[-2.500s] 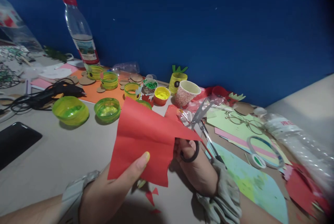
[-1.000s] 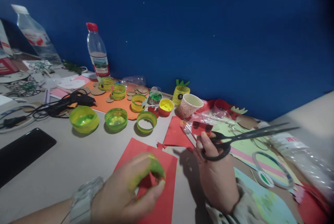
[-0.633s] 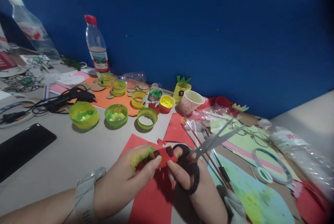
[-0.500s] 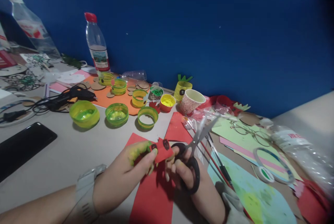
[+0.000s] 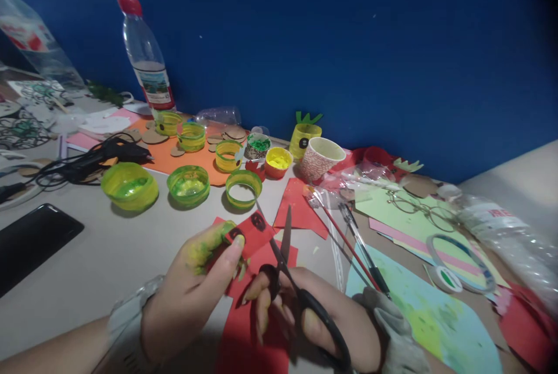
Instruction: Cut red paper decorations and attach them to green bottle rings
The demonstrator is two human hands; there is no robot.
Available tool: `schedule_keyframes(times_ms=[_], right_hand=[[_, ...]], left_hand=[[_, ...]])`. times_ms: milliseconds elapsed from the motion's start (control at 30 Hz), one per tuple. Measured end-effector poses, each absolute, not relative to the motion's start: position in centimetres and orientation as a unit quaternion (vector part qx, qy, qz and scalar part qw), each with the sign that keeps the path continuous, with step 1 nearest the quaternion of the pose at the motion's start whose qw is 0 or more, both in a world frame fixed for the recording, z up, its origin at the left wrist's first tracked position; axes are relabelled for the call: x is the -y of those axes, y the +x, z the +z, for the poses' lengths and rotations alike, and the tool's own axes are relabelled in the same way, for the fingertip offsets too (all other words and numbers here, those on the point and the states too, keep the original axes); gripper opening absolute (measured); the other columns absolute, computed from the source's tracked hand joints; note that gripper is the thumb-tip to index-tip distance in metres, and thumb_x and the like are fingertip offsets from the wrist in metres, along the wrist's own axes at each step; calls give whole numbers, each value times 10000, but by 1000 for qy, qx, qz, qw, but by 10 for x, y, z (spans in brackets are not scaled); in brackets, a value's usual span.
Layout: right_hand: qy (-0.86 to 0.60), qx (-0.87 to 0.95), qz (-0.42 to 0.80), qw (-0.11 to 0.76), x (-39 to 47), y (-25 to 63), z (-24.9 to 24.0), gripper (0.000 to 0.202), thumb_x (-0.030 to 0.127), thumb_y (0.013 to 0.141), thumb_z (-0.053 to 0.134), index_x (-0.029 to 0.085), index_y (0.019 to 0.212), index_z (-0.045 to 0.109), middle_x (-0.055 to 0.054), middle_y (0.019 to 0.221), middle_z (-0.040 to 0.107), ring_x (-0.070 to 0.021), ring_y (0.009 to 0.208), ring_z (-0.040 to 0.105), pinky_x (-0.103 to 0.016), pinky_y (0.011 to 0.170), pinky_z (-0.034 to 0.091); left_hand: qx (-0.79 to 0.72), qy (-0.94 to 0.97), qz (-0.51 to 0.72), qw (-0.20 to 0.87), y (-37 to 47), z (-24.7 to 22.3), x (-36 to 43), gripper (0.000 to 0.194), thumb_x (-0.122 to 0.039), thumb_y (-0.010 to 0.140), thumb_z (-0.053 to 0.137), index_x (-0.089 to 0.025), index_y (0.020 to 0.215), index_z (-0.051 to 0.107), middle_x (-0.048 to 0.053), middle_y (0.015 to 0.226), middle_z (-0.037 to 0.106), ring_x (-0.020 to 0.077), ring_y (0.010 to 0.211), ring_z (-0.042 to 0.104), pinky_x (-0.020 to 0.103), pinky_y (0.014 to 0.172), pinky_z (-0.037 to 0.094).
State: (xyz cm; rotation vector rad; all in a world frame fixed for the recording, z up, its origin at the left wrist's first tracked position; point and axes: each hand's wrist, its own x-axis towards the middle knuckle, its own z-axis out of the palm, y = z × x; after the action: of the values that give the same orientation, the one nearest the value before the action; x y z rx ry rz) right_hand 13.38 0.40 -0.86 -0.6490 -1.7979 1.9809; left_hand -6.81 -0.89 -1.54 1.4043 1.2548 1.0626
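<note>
Between thumb and fingers, my left hand [image 5: 198,281] pinches a small piece of red paper [image 5: 257,240] with dark round marks drawn on it. Yellow-green paint stains that hand. My right hand [image 5: 300,310] has its fingers in the handles of black-handled scissors [image 5: 283,258]. The scissor blades are spread apart and point up, close to the right edge of the red piece. Below both hands lies a larger red paper sheet [image 5: 257,339] on the table. Green-painted plastic rings and cups, such as a ring [image 5: 243,189], stand beyond my hands.
At the left are a black phone [image 5: 37,246] and a glue gun [image 5: 117,150] with its cable. A paper cup [image 5: 321,159] and a yellow paint pot [image 5: 279,162] stand at the back. To the right lie a paintbrush [image 5: 344,237], a pen [image 5: 366,252], eyeglasses [image 5: 418,208] and tape [image 5: 462,261].
The scissors have swung from slanting up-right to pointing up beside the red piece, with their blades wider apart. My left hand and the red piece have shifted left in view.
</note>
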Motion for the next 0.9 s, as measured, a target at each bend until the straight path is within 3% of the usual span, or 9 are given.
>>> schedule_keyframes(times_ms=[233, 500, 733, 900], right_hand=[[-261, 645, 695, 181, -4, 132, -9, 630, 691, 863, 434, 138, 1124, 583, -46, 797, 559, -142, 670, 493, -258, 609, 405], [-296, 664, 664, 173, -6, 132, -6, 720, 792, 785, 376, 141, 978, 616, -43, 792, 559, -137, 660, 496, -240, 600, 424], [-310, 720, 604, 143, -8, 129, -4, 454, 578, 911, 451, 147, 868, 586, -34, 753, 582, -137, 642, 529, -237, 602, 439], [-316, 733, 590, 121, -8, 127, -2, 477, 571, 930, 379, 157, 808, 581, -20, 668, 552, -134, 571, 493, -239, 559, 429]], left_hand=[[-506, 637, 413, 408, -66, -1, 6, 269, -238, 900, 469, -217, 637, 523, -28, 597, 565, 129, 553, 518, 208, 544, 460], [-498, 636, 391, 441, -66, 0, 8, 227, -232, 908, 428, -229, 722, 558, -29, 688, 628, 136, 640, 573, 203, 651, 503], [-525, 620, 381, 442, -65, 2, 7, 169, -236, 873, 502, -219, 717, 563, -35, 658, 603, 134, 604, 561, 190, 590, 491], [-504, 639, 393, 428, -65, -2, 8, 234, -229, 922, 464, -216, 705, 550, -45, 657, 583, 118, 612, 545, 182, 619, 475]])
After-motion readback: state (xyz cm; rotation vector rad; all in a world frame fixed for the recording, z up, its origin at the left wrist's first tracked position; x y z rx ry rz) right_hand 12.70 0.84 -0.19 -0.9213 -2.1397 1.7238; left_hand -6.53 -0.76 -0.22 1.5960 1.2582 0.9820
